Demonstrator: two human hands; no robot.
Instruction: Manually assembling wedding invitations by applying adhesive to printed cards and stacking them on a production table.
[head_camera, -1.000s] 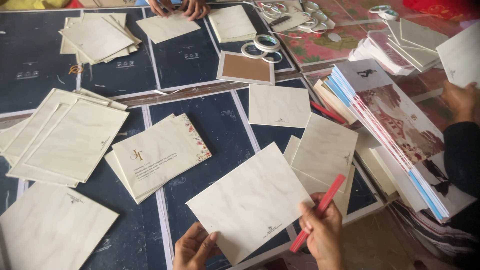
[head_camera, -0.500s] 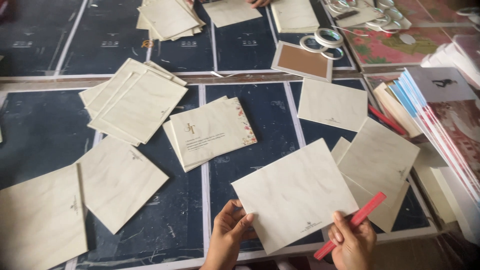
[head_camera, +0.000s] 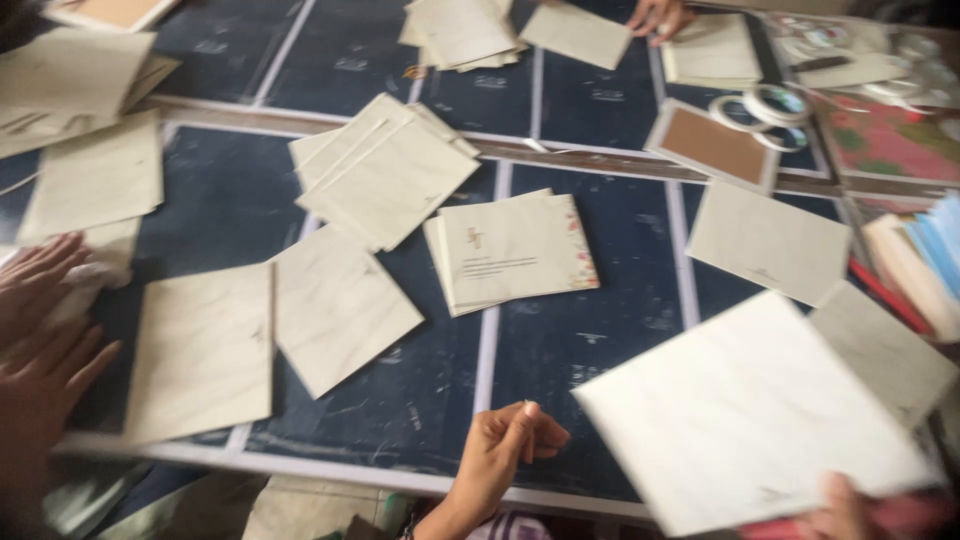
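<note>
— Left hand (head_camera: 505, 450) in shot: bare, no ring, no watch.
— A striped purple-and-white sleeve edge shows at its wrist. The right hand (head_camera: 845, 508) is blurred, bare too.

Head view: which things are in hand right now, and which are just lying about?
In hand:
- large cream square card, held by right hand
- left hand, curled and empty

Lying about:
- printed cream card stack
- white tape rolls
- brown-faced card
- another person's hands

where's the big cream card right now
In the head view the big cream card is lower right, lifted by the right hand at its bottom edge, the left hand just beside it.
</note>
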